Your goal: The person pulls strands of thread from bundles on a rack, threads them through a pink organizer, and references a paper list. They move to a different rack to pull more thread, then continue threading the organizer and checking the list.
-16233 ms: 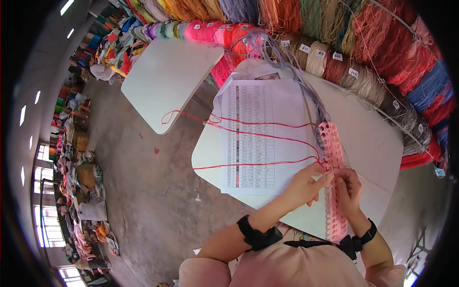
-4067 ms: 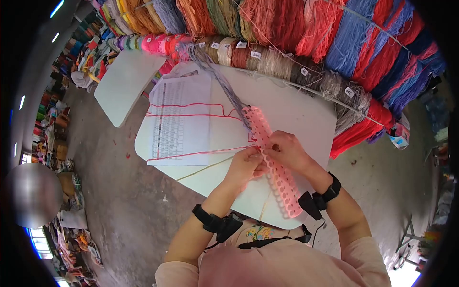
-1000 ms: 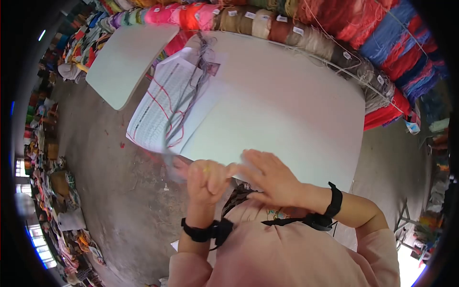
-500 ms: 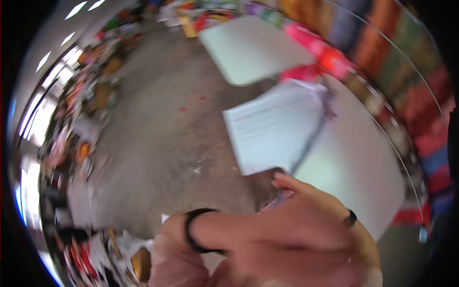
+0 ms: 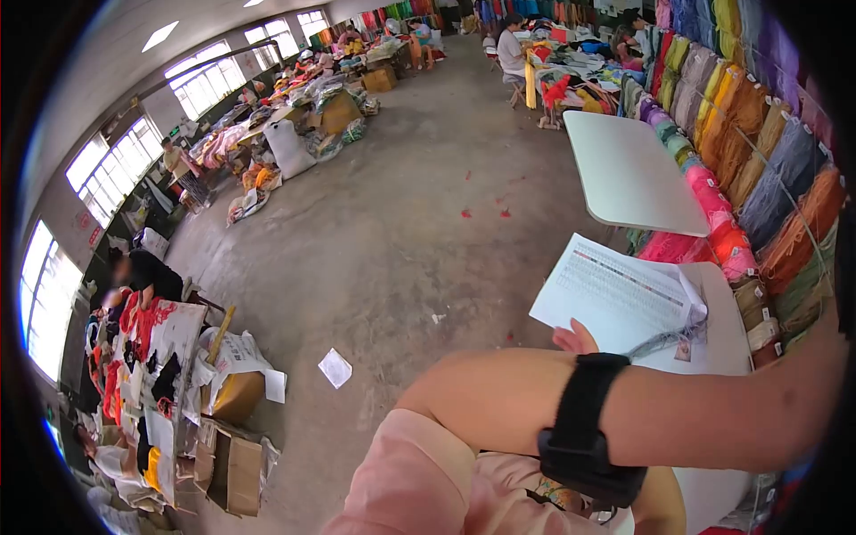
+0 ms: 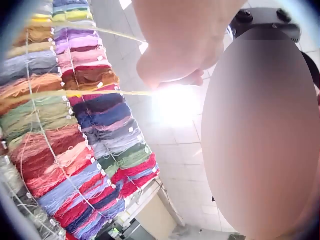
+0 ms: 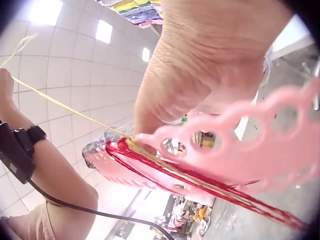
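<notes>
Raised beside the head, my left hand (image 6: 182,45) pinches yellow thread (image 6: 112,93), with its fingers curled. Also visible in the right wrist view, that left hand (image 7: 5,90) has the thread (image 7: 70,109) stretched taut to a pink perforated card (image 7: 240,137). My right hand (image 7: 205,65) grips the card from behind, near where red threads (image 7: 200,180) and the yellow one cross it. In the head view only fingertips of the right hand (image 5: 575,339) show past my left arm; the card is hidden there.
Printed sheets (image 5: 606,294) and grey yarn (image 5: 664,339) lie on the white table (image 5: 722,303). Behind stands another white table (image 5: 633,169), beside hanging yarn bundles (image 5: 767,187). Several people are around the room; a cardboard box (image 5: 232,468) stands at lower left.
The head view has swung left. My hands have left the tabletop with the card; the left arm has risen across the view toward the head, and the yellow thread is drawn out.
</notes>
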`<state>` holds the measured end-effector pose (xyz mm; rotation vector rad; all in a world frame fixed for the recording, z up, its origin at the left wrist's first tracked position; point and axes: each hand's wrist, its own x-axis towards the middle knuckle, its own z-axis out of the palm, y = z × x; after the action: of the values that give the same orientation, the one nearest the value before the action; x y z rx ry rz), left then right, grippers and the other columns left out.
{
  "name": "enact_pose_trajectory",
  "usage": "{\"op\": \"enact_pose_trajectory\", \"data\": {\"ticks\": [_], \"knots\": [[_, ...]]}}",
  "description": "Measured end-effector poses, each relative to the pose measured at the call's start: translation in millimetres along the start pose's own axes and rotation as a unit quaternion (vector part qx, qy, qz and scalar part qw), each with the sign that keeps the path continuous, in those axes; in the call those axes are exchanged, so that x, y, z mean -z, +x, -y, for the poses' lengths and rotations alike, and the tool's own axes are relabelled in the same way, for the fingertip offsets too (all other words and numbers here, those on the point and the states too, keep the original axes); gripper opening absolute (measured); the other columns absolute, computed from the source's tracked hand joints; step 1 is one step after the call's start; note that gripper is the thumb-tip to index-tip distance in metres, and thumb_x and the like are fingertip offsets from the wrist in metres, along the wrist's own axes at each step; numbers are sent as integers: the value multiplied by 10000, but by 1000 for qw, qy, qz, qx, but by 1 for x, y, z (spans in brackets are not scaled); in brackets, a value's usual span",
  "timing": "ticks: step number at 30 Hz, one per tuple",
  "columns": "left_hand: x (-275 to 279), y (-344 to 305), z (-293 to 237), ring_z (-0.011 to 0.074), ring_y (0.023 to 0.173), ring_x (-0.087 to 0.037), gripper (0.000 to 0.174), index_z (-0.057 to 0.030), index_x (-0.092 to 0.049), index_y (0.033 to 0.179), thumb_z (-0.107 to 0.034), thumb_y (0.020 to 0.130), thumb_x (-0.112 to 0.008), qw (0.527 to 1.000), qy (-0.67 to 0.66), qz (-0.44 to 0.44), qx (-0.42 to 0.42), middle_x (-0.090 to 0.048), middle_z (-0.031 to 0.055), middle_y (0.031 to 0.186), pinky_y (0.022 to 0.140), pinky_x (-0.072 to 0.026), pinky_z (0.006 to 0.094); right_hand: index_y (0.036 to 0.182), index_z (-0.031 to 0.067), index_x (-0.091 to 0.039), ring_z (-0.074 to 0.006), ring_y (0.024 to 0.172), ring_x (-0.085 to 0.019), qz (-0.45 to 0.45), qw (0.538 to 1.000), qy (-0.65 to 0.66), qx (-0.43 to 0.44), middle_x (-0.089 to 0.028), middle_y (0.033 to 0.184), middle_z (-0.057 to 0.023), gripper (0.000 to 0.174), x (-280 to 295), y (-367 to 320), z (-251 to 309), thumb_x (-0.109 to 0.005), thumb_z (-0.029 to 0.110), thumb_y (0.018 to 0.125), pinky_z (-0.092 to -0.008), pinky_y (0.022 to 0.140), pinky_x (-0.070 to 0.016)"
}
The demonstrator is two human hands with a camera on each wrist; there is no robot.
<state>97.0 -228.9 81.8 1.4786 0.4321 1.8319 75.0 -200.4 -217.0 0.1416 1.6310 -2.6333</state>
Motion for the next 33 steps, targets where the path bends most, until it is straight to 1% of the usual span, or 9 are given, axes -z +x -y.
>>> {"op": "enact_pose_trajectory", "data": {"ticks": [8, 13, 14, 17, 19, 23, 29, 32, 33], "knots": [[8, 72, -12, 129, 469, -458, 276, -64, -500, 579, -251, 781, -516, 987, 93, -66, -111, -472, 24, 539, 437, -361, 251, 1249, 16, -310, -208, 813, -483, 115, 990, 51, -71, -485, 1005, -169, 813, -41, -122, 72, -413, 632, 728, -300, 690, -384], [54, 72, -34, 144, 476, -451, 246, -69, -516, 585, -245, 755, -540, 989, 51, -122, -69, -462, 21, 547, 448, -363, 268, 1239, -16, -328, -174, 570, -493, -17, 975, 222, 10, -550, 909, -201, 958, -38, -173, 79, -358, 753, 670, -255, 513, -411], [67, 60, -38, 132, 451, -407, 273, -87, -473, 562, -252, 774, -526, 991, 31, -125, -40, -433, 12, 534, 448, -346, 268, 1259, -3, -309, -157, 506, -440, -73, 965, 250, 37, -533, 958, -202, 992, -36, -180, 76, -341, 779, 649, -242, 470, -377], [86, 17, -39, 68, 423, -230, 358, -142, -304, 567, -252, 874, -451, 967, -67, -235, 74, -272, -42, 488, 472, -271, 245, 1307, 42, -245, -139, 533, -378, 103, 930, 342, 87, -464, 1081, -182, 949, 3, -193, 78, -348, 750, 682, -244, 457, -322], [107, -14, -35, 96, 385, -224, 410, -135, -275, 528, -290, 862, -455, 930, -95, -303, 183, -287, -27, 449, 427, -259, 254, 1312, 53, -237, -146, 556, -372, 86, 904, 410, 86, -455, 1086, -171, 903, 15, -201, 84, -349, 719, 712, -253, 465, -316], [151, -107, -40, 44, 361, -201, 387, -141, -315, 557, -293, 908, -374, 915, -127, -254, 287, -296, -54, 476, 423, -236, 199, 1304, 87, -271, -113, 499, -264, 0, 910, 397, 119, -446, 1105, -145, 738, 33, -210, 96, -350, 613, 793, -228, 415, -266], [224, -239, -65, 25, 371, -330, 349, -127, -370, 569, -250, 892, -410, 820, -179, -496, 222, -353, -42, 494, 437, -282, 180, 1239, 18, -314, -114, 521, -262, -107, 900, 386, 175, -476, 1004, -135, 619, 47, -217, 96, -500, 418, 804, -225, 395, -264], [290, -313, -73, 98, 504, -506, 201, -53, -508, 732, -225, 833, -495, 732, 84, -535, 415, -519, 34, 635, 519, -409, 228, 1149, -1, -372, -122, 513, -292, -30, 920, 373, 118, -492, 943, -129, 545, 75, -222, 82, -503, 396, 799, -224, 385, -301], [291, -315, -67, 139, 602, -510, 192, -38, -491, 811, -229, 819, -512, 726, 211, -493, 430, -522, 70, 716, 579, -412, 252, 1104, -1, -396, -126, 515, -330, -134, 915, 364, 111, -505, 916, -123, 501, 65, -218, 88, -498, 385, 802, -226, 388, -323]]}}
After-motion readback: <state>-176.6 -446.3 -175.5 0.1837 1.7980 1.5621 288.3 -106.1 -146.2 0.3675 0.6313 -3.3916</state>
